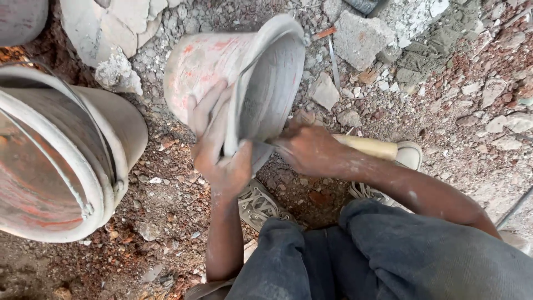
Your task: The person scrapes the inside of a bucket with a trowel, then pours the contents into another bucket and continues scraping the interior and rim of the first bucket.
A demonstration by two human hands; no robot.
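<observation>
Rubble ground [444,83]: broken concrete, grey grit, red brick fragments throughout.

Large bucket [61,161] at left, lying on its side, mouth toward the camera. Pale rim, wire handle across the opening, inside stained reddish. Contents cannot be told; nothing loose shows inside. A second rounded vessel edge [22,19] sits at the top left corner, mostly out of frame.

Small bucket [239,78], centre, tipped on its side just above the ground, mouth facing right and down. Outside is dusty white with red smears; inside is coated in grey mortar crust. Thin wire handle runs across the rim. No loose fill visible.

Concrete chunk [361,36] lies beyond the small bucket, near its rim; a flat stone [325,91] just beside the mouth.

Left hand [219,147] clamps the bucket's lower rim, fingers spread on the outer wall, thumb inside: grip closed on the wall.

Right hand [311,150] is at the bucket's mouth, fist closed around a tool with a pale wooden handle [369,147] pointing right; the working end is hidden inside the bucket.

Shoes [258,205] below, dusty, on the rubble.
</observation>
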